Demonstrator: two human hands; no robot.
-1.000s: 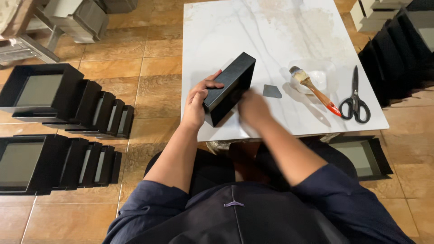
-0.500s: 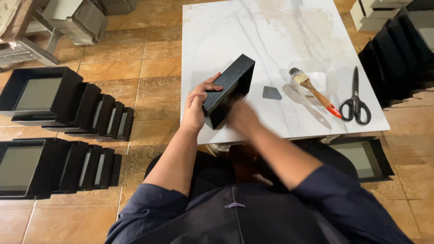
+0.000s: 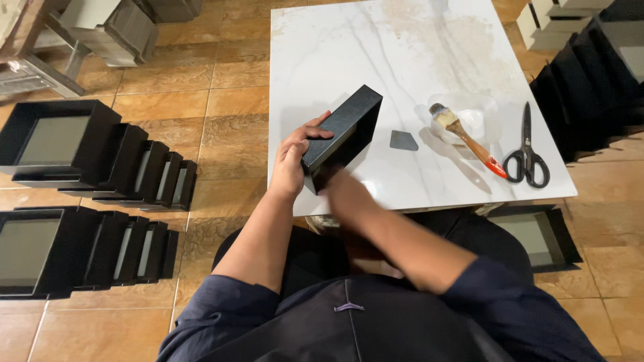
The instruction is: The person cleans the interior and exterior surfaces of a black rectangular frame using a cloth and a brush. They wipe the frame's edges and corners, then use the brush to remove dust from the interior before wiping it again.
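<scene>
A shallow black box stands tilted on its edge on the white marble table. My left hand grips its left side, thumb over the upper edge. My right hand is blurred and pressed flat against the box's near lower face. Whether its fingers curl around the box I cannot tell. A small dark grey scraper piece lies on the table just right of the box.
A glue brush with a wooden handle and red tip rests on a clear plastic tub. Black scissors lie near the table's right edge. Rows of black box frames stand on the tiled floor at left and at right.
My right hand has slid left and down along the box's near face, from its right end towards its lower corner. The box and my left hand have stayed in place.
</scene>
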